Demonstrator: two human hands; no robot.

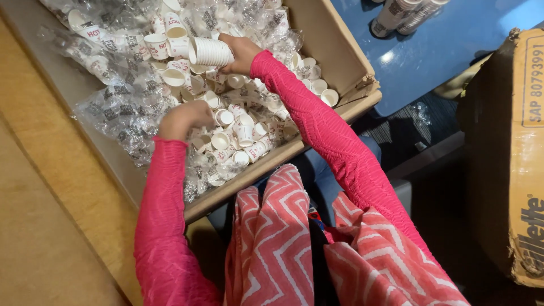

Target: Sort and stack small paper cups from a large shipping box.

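Right hand (241, 52) closed on nested cup stack (211, 52) above far half of cardboard box (334, 45) — stack axis horizontal, rim end pointing left. Left hand (182, 119) nearer, curled low into loose cups (235, 133) by box's near wall — contents hidden, cannot tell.

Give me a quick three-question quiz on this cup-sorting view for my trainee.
1. True or false: the right hand holds a nested stack of white paper cups lying sideways.
2. Where is the left hand? A) on the blue table B) down among the loose cups in the cardboard box C) on the second box at the right
3. Fill in: crumpled clear ______ wrappers lie among the cups.

Key: 1 true; 2 B; 3 plastic. Whether the left hand is closed on a cup cannot be seen.
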